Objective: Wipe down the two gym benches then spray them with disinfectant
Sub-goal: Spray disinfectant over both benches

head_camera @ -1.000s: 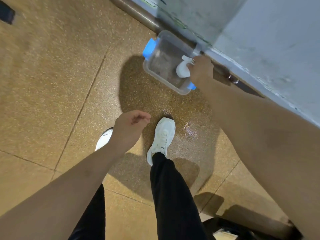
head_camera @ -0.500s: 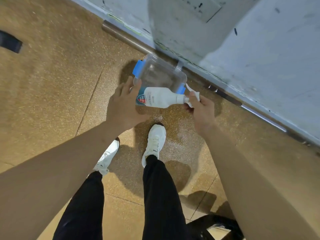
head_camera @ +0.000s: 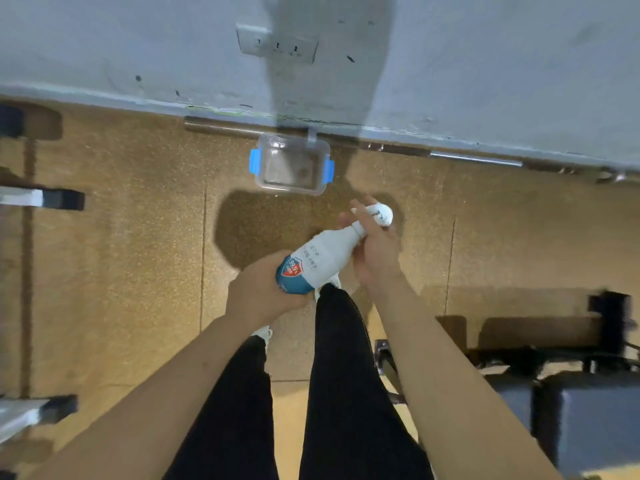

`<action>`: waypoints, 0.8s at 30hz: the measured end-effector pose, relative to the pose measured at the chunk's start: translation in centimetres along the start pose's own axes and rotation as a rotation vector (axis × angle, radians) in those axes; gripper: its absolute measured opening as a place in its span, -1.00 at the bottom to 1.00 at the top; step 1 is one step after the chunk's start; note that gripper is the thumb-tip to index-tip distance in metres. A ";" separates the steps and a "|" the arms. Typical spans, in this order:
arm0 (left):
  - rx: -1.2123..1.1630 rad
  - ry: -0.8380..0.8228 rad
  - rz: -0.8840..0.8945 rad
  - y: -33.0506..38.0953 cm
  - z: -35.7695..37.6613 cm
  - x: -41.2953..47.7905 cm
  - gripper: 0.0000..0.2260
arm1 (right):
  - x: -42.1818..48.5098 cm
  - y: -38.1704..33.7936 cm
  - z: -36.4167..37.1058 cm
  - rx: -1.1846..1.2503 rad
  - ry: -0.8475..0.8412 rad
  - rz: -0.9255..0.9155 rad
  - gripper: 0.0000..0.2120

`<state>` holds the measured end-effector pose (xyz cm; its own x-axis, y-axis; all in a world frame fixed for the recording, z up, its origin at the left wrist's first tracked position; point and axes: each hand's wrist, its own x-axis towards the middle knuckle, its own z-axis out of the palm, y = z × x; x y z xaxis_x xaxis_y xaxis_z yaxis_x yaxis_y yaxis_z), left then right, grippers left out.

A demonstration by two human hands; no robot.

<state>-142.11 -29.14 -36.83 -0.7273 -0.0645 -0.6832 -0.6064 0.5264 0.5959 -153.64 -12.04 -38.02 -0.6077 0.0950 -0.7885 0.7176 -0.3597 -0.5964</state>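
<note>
Head view, quick check: where's the spray bottle (head_camera: 322,261)?
> Off the floor (head_camera: 121,271), in both hands, above the person's legs. It is tilted, base toward the person, spray head (head_camera: 381,214) toward the wall (head_camera: 485,64).

Grip?
> Left hand (head_camera: 259,292) wraps round the blue base. Right hand (head_camera: 375,251) curls round the neck just under the spray head. Finger on the trigger: cannot tell, blurred.

Anything near?
> Clear container (head_camera: 289,164) with blue side clips on the floor at the wall's foot, just beyond the bottle, not touching. Wall socket (head_camera: 277,45) above it.

Bench?
> One dark padded bench (head_camera: 588,410) at lower right, well apart from the bottle. At the left edge only blurred metal frame parts (head_camera: 34,199).
</note>
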 end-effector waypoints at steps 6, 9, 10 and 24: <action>0.108 -0.157 0.118 5.6 0.1 -10.6 -0.40 | -13.6 -2.9 -3.7 -0.068 0.162 -0.124 -0.84; 0.174 -0.289 0.188 8.4 0.9 -15.9 -0.38 | -19.6 -3.8 -7.7 -0.096 0.298 -0.153 -0.88; 0.198 -0.337 0.216 9.3 1.3 -17.6 -0.39 | -21.6 -3.9 -9.2 -0.092 0.341 -0.161 -0.90; 0.578 -0.677 0.588 17.8 15.9 -34.6 -0.57 | -41.6 0.4 -32.9 0.441 0.730 -0.203 -0.90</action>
<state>-122.64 -4.03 -9.27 -0.4186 0.7213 -0.5518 0.1552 0.6554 0.7391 -116.85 14.40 -10.38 -0.2312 0.7124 -0.6626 0.3309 -0.5829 -0.7421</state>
